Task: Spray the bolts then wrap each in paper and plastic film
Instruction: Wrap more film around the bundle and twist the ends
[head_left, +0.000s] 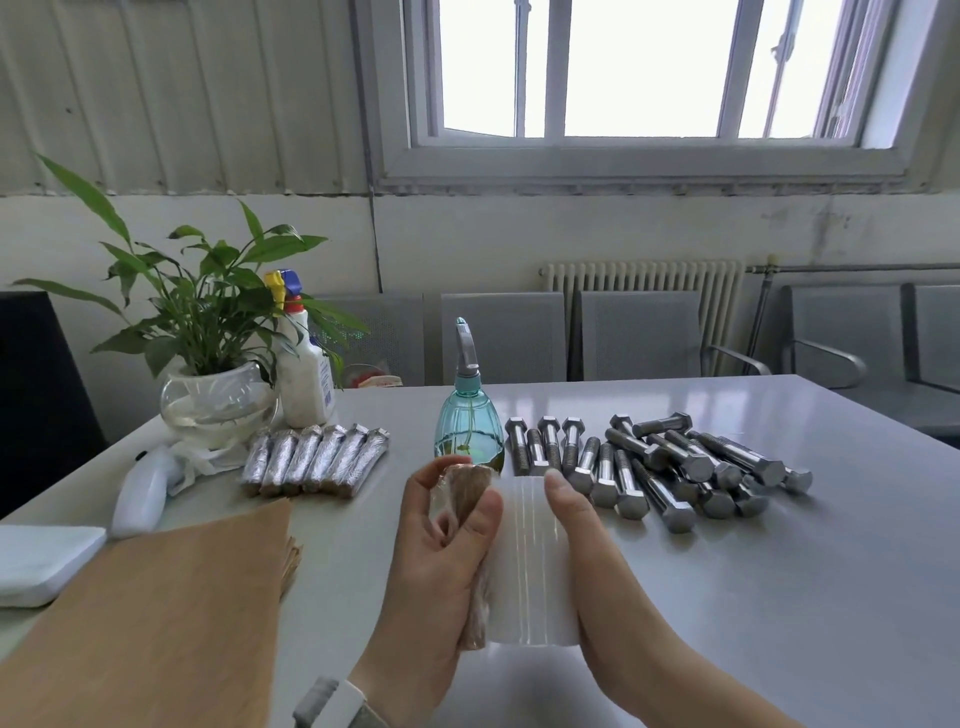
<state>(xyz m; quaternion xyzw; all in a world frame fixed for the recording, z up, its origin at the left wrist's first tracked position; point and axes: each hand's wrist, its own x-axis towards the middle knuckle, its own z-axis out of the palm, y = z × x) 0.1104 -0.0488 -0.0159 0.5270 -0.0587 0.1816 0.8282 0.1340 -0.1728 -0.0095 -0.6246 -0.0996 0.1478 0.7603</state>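
My left hand (434, 561) grips a bolt wrapped in brown paper (467, 493), held upright and partly covered in clear film. My right hand (582, 540) holds a roll of plastic film (527, 561) pressed against the bolt's right side. Behind my hands stands a teal spray bottle (469, 421). A pile of several bare steel bolts (665, 467) lies to the right on the grey table (753, 597). Several finished wrapped bolts (317, 460) lie in a row to the left. A stack of brown paper sheets (171, 603) rests at the near left.
A potted plant in a glass bowl (215, 405) and a white trigger spray bottle (304, 374) stand at the back left. A white handheld device (143, 493) and a white pad (41, 561) lie at the left edge. Grey chairs (634, 332) stand behind the table.
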